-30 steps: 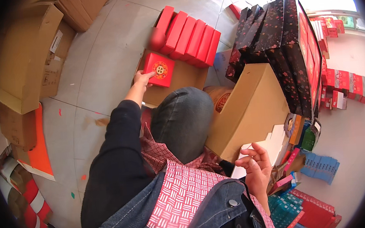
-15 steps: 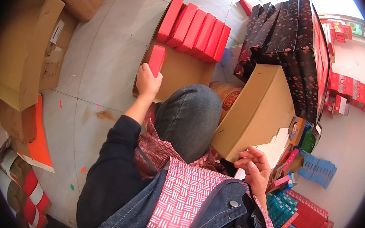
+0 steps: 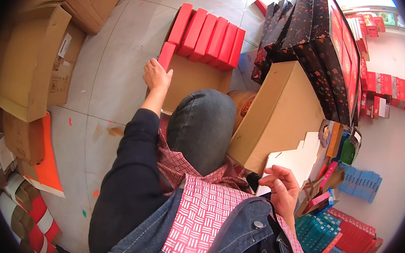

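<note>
My left hand (image 3: 158, 77) grips the lower end of a slim red box (image 3: 166, 56), thumb on one side and fingers on the other. This box stands at the left wall of a shallow brown carton (image 3: 193, 77), close below a row of several upright red boxes (image 3: 204, 40) along the carton's far side. Near my body on the right, my right hand (image 3: 283, 189) is raised with its fingers loosely bent and apart, and nothing shows in it. It is nearest a white card sheet (image 3: 296, 159) beside an upright brown carton (image 3: 278, 116).
Tall black flowered boxes (image 3: 317, 41) stand at the right, beyond the upright carton. Blue packs (image 3: 360, 183), teal boxes (image 3: 315, 229) and red boxes (image 3: 356, 232) lie at the lower right. Open brown cartons (image 3: 30, 59) stand at the left. My bent knee (image 3: 202, 126) borders the shallow carton.
My left hand has carried the red box away from me and slightly left, up close to the row. My right hand has barely moved. The view has shifted a little.
</note>
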`<control>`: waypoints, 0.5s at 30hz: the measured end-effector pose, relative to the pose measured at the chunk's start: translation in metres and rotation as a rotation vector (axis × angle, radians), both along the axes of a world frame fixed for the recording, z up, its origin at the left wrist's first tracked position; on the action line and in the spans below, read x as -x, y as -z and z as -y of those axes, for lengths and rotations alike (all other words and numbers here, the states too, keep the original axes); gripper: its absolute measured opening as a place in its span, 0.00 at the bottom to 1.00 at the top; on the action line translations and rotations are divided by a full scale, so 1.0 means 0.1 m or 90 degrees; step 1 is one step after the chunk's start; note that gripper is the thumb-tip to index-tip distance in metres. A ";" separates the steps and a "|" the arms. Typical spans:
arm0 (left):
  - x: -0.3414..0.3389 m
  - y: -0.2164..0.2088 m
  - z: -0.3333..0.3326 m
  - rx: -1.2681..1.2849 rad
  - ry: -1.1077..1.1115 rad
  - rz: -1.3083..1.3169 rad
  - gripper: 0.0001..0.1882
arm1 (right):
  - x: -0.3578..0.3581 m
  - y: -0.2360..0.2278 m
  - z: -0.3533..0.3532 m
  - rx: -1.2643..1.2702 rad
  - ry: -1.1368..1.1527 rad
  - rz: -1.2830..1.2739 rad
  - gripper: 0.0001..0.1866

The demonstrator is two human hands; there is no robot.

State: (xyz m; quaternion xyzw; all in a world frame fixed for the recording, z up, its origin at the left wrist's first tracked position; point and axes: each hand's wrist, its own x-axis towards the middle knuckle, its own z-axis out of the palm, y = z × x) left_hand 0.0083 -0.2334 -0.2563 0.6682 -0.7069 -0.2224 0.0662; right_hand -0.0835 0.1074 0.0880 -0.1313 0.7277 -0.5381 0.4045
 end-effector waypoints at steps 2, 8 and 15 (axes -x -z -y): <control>-0.12 -0.04 -0.10 0.024 0.012 0.004 0.39 | -0.02 -0.04 0.00 0.019 0.003 0.003 0.19; -0.51 -0.03 -0.41 0.118 0.104 -0.200 0.42 | -0.01 -0.58 0.17 0.254 -0.218 -0.005 0.20; -0.66 -0.99 -0.41 0.113 0.063 -0.406 0.27 | 0.27 -0.89 0.21 0.597 -0.586 0.111 0.10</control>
